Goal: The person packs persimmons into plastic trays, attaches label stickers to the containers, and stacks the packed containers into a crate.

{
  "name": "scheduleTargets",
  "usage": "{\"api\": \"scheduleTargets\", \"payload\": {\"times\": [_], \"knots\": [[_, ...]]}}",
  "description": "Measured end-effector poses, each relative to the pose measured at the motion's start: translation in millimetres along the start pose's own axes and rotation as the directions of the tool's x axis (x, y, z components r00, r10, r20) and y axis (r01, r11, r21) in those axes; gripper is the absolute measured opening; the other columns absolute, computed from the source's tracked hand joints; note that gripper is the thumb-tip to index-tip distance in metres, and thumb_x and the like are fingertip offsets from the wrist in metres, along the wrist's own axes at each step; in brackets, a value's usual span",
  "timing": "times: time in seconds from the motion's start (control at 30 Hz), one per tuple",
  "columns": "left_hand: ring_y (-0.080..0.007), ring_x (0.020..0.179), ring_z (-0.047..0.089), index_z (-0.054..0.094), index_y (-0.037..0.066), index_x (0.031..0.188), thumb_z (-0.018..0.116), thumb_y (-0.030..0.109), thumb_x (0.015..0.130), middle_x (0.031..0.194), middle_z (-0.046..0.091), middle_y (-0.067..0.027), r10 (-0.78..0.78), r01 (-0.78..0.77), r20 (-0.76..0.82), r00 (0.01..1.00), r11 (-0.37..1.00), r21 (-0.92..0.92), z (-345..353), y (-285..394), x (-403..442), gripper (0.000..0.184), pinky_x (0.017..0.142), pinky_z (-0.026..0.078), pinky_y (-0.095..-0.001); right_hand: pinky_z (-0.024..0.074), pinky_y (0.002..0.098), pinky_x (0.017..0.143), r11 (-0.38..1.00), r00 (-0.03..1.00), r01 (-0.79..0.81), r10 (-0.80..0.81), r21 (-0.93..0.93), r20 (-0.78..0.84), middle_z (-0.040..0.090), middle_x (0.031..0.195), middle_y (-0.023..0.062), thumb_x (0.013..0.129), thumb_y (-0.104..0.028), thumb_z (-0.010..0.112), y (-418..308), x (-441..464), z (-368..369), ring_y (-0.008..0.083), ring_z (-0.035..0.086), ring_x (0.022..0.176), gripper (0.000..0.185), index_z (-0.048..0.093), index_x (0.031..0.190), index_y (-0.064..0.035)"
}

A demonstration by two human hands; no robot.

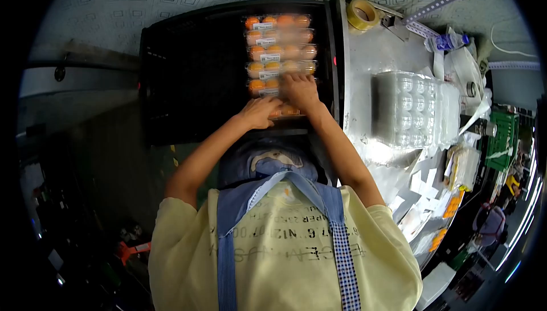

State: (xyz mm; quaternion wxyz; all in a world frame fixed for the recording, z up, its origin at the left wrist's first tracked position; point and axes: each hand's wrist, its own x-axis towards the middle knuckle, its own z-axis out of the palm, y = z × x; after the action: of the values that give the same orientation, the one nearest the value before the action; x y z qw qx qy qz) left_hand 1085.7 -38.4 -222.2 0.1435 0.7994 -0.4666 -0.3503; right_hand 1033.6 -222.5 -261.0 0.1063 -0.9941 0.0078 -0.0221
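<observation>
Clear plastic packs of orange fruit (270,54), with white labels, lie in a column of several rows in a black crate (194,83). My left hand (261,113) is bent over the left end of the nearest fruit pack (290,110), its fingers closed against it. Just to the right and a little farther in, my right hand (300,90) is over the right part of the nearer packs. Its fingers are blurred and point left, so their grip cannot be made out. Both hands partly cover the two nearest packs.
Right of the crate, a metal table (362,72) carries a roll of tape (362,15), stacked clear clamshell trays (407,109) and scattered paper slips (424,188). Beyond its far right edge stands a green crate (501,140). A patterned wall runs behind the black crate.
</observation>
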Motion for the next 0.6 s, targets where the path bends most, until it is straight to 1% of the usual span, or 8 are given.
{"api": "scheduleTargets", "payload": {"times": [0.03, 0.07, 0.17, 0.2, 0.3, 0.43, 0.57, 0.6], "knots": [[-0.0362, 0.11, 0.054, 0.048, 0.011, 0.127, 0.075, 0.019, 0.073, 0.12, 0.052, -0.0165, -0.01, 0.01, -0.014, 1.0, 1.0, 0.013, 1, -1, -4, 0.061, 0.092, 0.044, -0.0448, 0.0434, 0.0424, 0.091, 0.996, 0.997, 0.023, -0.017, -0.084, 0.07, 0.059, 0.116, 0.008, 0.068, -0.028, 0.075, 1, 4, 7, 0.03, 0.054, 0.108, 0.055, 0.055, 0.117, -0.0128], [-0.0358, 0.111, 0.053, 0.048, 0.012, 0.127, 0.074, 0.017, 0.073, 0.12, 0.052, -0.0161, -0.036, 0.036, -0.012, 0.999, 0.999, 0.01, 1, -1, -5, 0.06, 0.092, 0.044, -0.045, 0.043, 0.0437, 0.091, 0.999, 1.0, 0.005, -0.004, -0.047, 0.013, 0.06, 0.113, 0.0079, 0.068, -0.031, 0.073, -2, 10, 6, 0.0302, 0.055, 0.107, 0.05, 0.059, 0.112, -0.0118], [-0.0349, 0.112, 0.053, 0.049, 0.016, 0.128, 0.071, 0.01, 0.073, 0.12, 0.053, -0.0149, -0.068, 0.068, -0.046, 0.997, 0.998, -0.009, 13, -3, -8, 0.059, 0.092, 0.043, -0.0453, 0.0426, 0.0431, 0.092, 0.997, 0.983, 0.062, -0.052, -0.051, 0.176, 0.06, 0.112, 0.0074, 0.068, -0.034, 0.071, -3, 15, -6, 0.0301, 0.055, 0.107, 0.044, 0.064, 0.106, -0.0126], [-0.0347, 0.112, 0.053, 0.049, 0.016, 0.128, 0.07, 0.009, 0.072, 0.12, 0.053, -0.0145, -0.048, 0.046, -0.087, 0.995, 0.999, -0.017, 18, -6, -9, 0.06, 0.092, 0.043, -0.0453, 0.0454, 0.0425, 0.088, 0.993, 0.983, 0.113, -0.107, -0.03, 0.152, 0.059, 0.109, 0.0071, 0.068, -0.032, 0.071, 2, 16, 2, 0.0295, 0.056, 0.104, 0.036, 0.067, 0.099, -0.0148], [-0.0341, 0.113, 0.052, 0.05, 0.016, 0.127, 0.07, 0.007, 0.072, 0.121, 0.053, -0.0137, -0.022, 0.019, -0.125, 0.992, 1.0, -0.023, 21, -6, -8, 0.06, 0.092, 0.042, -0.0452, 0.0483, 0.042, 0.083, 0.985, 0.975, 0.157, -0.166, 0.071, 0.151, 0.059, 0.108, 0.0073, 0.068, -0.03, 0.071, 0, 3, -5, 0.0288, 0.058, 0.101, 0.034, 0.067, 0.1, -0.0171], [-0.0341, 0.115, 0.05, 0.049, 0.015, 0.129, 0.071, 0.01, 0.072, 0.123, 0.052, -0.0136, -0.016, 0.013, -0.129, 0.992, 1.0, -0.022, 34, -15, 3, 0.061, 0.096, 0.04, -0.0458, 0.0516, 0.0399, 0.076, 0.993, 0.977, 0.063, -0.082, 0.1, 0.197, 0.058, 0.106, 0.0045, 0.069, -0.029, 0.071, 3, 5, -7, 0.0269, 0.06, 0.098, 0.034, 0.068, 0.103, -0.0213], [-0.0339, 0.116, 0.049, 0.045, 0.014, 0.132, 0.073, 0.015, 0.072, 0.126, 0.05, -0.0143, 0.019, -0.02, -0.036, 0.999, 0.999, -0.042, 24, -20, 12, 0.065, 0.098, 0.04, -0.0445, 0.0491, 0.0403, 0.084, 0.961, 0.978, 0.082, -0.128, 0.263, 0.164, 0.061, 0.111, 0.0066, 0.074, -0.029, 0.069, 10, 19, -30, 0.0273, 0.058, 0.104, 0.032, 0.067, 0.104, -0.0175], [-0.0329, 0.117, 0.049, 0.043, 0.014, 0.134, 0.074, 0.017, 0.073, 0.128, 0.048, -0.0141, 0.013, -0.014, -0.03, 0.999, 0.999, -0.052, 13, -12, 11, 0.068, 0.098, 0.04, -0.0436, 0.0478, 0.0396, 0.088, 0.955, 0.942, -0.076, -0.025, 0.286, 0.334, 0.061, 0.112, 0.0085, 0.077, -0.028, 0.067, 3, 29, -61, 0.0282, 0.058, 0.105, 0.03, 0.066, 0.104, -0.0142]]}}
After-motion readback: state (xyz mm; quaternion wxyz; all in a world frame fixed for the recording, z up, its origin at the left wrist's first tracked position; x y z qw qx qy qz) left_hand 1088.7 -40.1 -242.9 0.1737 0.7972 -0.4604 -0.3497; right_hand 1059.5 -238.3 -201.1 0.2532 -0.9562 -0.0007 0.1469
